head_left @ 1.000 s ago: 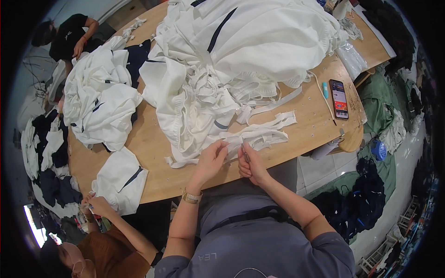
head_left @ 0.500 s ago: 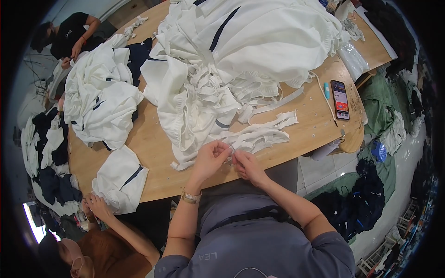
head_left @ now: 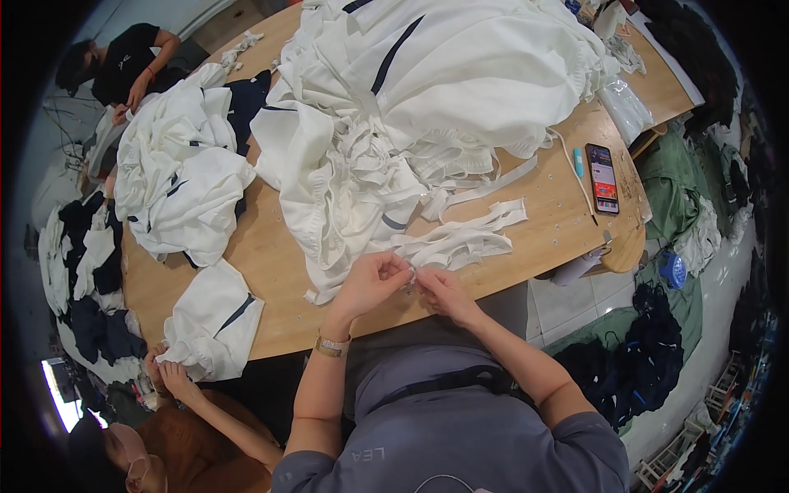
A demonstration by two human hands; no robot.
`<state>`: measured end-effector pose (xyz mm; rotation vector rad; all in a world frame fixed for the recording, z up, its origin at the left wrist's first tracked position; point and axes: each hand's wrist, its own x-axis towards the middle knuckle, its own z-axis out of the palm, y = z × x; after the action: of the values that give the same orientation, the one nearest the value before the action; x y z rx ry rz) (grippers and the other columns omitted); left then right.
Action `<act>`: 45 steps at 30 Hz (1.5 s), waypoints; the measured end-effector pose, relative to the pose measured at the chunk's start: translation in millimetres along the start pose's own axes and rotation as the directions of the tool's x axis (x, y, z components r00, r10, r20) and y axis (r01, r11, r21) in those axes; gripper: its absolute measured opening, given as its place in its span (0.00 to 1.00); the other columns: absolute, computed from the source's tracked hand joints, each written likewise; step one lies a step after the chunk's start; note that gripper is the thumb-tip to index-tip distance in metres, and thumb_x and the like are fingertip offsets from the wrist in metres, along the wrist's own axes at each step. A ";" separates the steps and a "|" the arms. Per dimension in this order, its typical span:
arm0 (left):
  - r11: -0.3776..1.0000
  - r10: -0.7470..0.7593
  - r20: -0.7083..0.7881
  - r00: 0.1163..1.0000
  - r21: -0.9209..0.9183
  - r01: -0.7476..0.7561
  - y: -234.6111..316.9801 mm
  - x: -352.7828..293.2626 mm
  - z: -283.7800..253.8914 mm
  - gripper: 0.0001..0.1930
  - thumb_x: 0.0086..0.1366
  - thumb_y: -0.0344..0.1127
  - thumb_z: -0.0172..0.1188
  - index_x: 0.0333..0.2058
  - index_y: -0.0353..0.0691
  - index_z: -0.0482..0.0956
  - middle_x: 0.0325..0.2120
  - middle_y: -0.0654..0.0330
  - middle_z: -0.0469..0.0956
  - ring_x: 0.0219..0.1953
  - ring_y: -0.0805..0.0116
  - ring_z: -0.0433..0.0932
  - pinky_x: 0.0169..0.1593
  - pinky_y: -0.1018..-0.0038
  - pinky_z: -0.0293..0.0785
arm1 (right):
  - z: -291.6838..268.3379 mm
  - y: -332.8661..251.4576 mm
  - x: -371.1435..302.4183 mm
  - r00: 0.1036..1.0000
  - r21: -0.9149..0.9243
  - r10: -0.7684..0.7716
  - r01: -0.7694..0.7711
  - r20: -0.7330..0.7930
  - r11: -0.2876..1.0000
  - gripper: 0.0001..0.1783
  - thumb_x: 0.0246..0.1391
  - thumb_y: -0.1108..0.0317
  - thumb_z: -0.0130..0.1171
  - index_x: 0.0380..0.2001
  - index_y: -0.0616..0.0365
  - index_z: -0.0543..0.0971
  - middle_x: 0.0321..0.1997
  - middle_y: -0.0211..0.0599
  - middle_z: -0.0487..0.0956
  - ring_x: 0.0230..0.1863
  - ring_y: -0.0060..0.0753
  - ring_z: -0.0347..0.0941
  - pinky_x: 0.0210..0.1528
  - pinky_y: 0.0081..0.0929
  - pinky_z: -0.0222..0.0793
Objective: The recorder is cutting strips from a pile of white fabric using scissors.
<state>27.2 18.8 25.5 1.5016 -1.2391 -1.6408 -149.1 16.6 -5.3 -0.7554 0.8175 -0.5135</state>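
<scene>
My left hand [head_left: 376, 283] and my right hand [head_left: 448, 293] meet just over the near edge of the table, fingertips almost touching. Both are closed in a pinch. A tiny whitish bit shows between the fingertips, too small to name. Directly beyond them lies a loose bunch of white fabric strips [head_left: 464, 242]. To the left of the strips, a big heap of white garments [head_left: 485, 74] with gathered edges and dark navy inserts spreads over the wooden table [head_left: 567, 215].
Beside a phone [head_left: 603, 178] lie a light-blue capped tool [head_left: 579, 162] and a white cord. A second white garment pile [head_left: 177, 177] sits at left. One co-worker's hands [head_left: 173, 376] hold a white piece [head_left: 218, 324]; another person works at far left. Dark clothes [head_left: 637, 361] lie on the floor at right.
My two hands stay pinched together in nearly the same place, with slight finger shifts. The near co-worker's hands have moved a little on the edge of the white piece.
</scene>
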 end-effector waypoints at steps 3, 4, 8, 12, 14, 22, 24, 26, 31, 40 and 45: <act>1.000 0.017 0.038 0.999 -0.012 -0.017 4.1 -0.3 0.3 0.07 0.56 0.30 0.57 0.29 0.32 0.74 0.21 0.66 0.74 0.22 0.84 0.69 0.27 0.85 0.67 | -0.8 -1.1 0.8 1.000 -0.047 -0.014 0.014 -0.012 0.999 0.20 0.57 0.50 0.44 0.18 0.53 0.66 0.09 0.18 0.55 0.10 0.09 0.47 0.12 0.12 0.40; 1.000 0.014 0.046 0.999 -0.011 -0.013 3.1 -0.1 -0.5 0.06 0.56 0.30 0.56 0.29 0.32 0.74 0.21 0.68 0.73 0.22 0.85 0.68 0.25 0.87 0.64 | -1.1 -0.4 1.3 0.999 -0.065 -0.046 0.044 -0.029 0.997 0.20 0.57 0.51 0.44 0.18 0.53 0.65 0.09 0.17 0.55 0.09 0.09 0.47 0.11 0.12 0.40; 1.000 0.021 0.012 1.000 0.010 -0.021 13.0 -0.8 -2.5 0.05 0.57 0.29 0.56 0.29 0.33 0.73 0.20 0.69 0.71 0.20 0.87 0.65 0.23 0.89 0.62 | -7.7 -4.4 -1.8 1.000 0.069 0.004 -0.002 -0.020 0.998 0.20 0.57 0.51 0.43 0.18 0.53 0.65 0.09 0.17 0.54 0.08 0.10 0.46 0.10 0.12 0.40; 1.000 0.010 -0.017 1.000 -0.021 -0.010 14.5 0.2 -6.3 0.06 0.57 0.29 0.56 0.29 0.32 0.74 0.19 0.69 0.71 0.19 0.87 0.65 0.23 0.88 0.62 | -8.1 -6.5 -6.6 1.000 0.031 0.016 -0.017 0.026 0.999 0.20 0.58 0.51 0.43 0.18 0.53 0.65 0.08 0.17 0.54 0.07 0.10 0.45 0.09 0.12 0.39; 1.000 0.005 -0.041 0.999 0.007 -0.005 13.3 -0.2 -8.1 0.08 0.56 0.31 0.57 0.30 0.31 0.75 0.22 0.66 0.74 0.22 0.84 0.69 0.26 0.86 0.66 | -7.1 -4.9 -7.4 0.996 0.048 0.071 -0.074 0.049 0.996 0.21 0.57 0.51 0.43 0.19 0.54 0.65 0.08 0.17 0.54 0.07 0.10 0.45 0.08 0.12 0.39; 0.991 0.020 -0.120 0.993 0.136 -0.004 18.9 -7.1 -4.0 0.08 0.55 0.30 0.57 0.29 0.30 0.75 0.21 0.62 0.76 0.22 0.79 0.73 0.27 0.83 0.69 | 0.6 -4.8 -2.7 0.993 0.078 0.107 -0.111 0.059 0.991 0.21 0.56 0.49 0.44 0.19 0.54 0.65 0.07 0.17 0.54 0.06 0.10 0.44 0.07 0.12 0.37; 0.986 0.028 -0.136 0.990 0.166 -0.005 21.7 -9.2 -2.8 0.08 0.55 0.30 0.57 0.29 0.29 0.75 0.20 0.61 0.76 0.22 0.79 0.74 0.27 0.83 0.70 | 1.3 -3.7 -1.3 0.992 0.083 0.116 -0.120 0.053 0.989 0.21 0.56 0.49 0.44 0.19 0.54 0.65 0.07 0.17 0.54 0.06 0.10 0.44 0.07 0.13 0.37; 0.978 0.023 -0.153 0.988 0.210 0.010 23.9 -10.4 -0.7 0.07 0.54 0.30 0.57 0.28 0.30 0.75 0.19 0.61 0.76 0.21 0.79 0.74 0.26 0.83 0.69 | 0.7 -1.3 0.5 0.990 0.120 0.132 -0.138 0.057 0.983 0.22 0.56 0.49 0.45 0.19 0.54 0.65 0.07 0.17 0.53 0.05 0.10 0.44 0.07 0.13 0.37; 0.979 0.043 -0.113 0.993 0.205 -0.019 19.2 -10.2 -0.7 0.07 0.54 0.30 0.57 0.28 0.30 0.75 0.19 0.60 0.76 0.21 0.79 0.74 0.26 0.83 0.69 | 3.7 -0.5 3.7 0.992 0.128 0.116 -0.121 0.046 0.984 0.22 0.56 0.49 0.45 0.18 0.54 0.65 0.06 0.17 0.53 0.04 0.11 0.43 0.06 0.13 0.37; 0.938 0.325 -0.077 0.943 0.151 -0.311 66.9 12.6 27.8 0.06 0.56 0.30 0.58 0.29 0.33 0.74 0.21 0.67 0.74 0.25 0.85 0.70 0.28 0.86 0.66 | -26.4 -23.6 -1.8 0.948 0.361 -0.105 0.215 -0.301 0.908 0.22 0.57 0.46 0.41 0.21 0.52 0.66 0.06 0.18 0.51 0.05 0.12 0.43 0.06 0.14 0.37; 0.671 0.719 -0.097 0.688 0.357 -0.650 76.7 59.2 54.8 0.08 0.52 0.30 0.59 0.32 0.36 0.75 0.29 0.55 0.75 0.33 0.65 0.74 0.40 0.72 0.69 | -73.8 -52.8 -14.7 0.783 0.330 -0.260 0.503 -0.565 0.799 0.24 0.55 0.41 0.39 0.22 0.50 0.69 0.07 0.18 0.51 0.05 0.13 0.43 0.07 0.14 0.37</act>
<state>-49.8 -50.7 66.2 1.1042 -1.6980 -0.7689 -223.2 -36.2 8.3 -0.3307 0.9578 -1.2835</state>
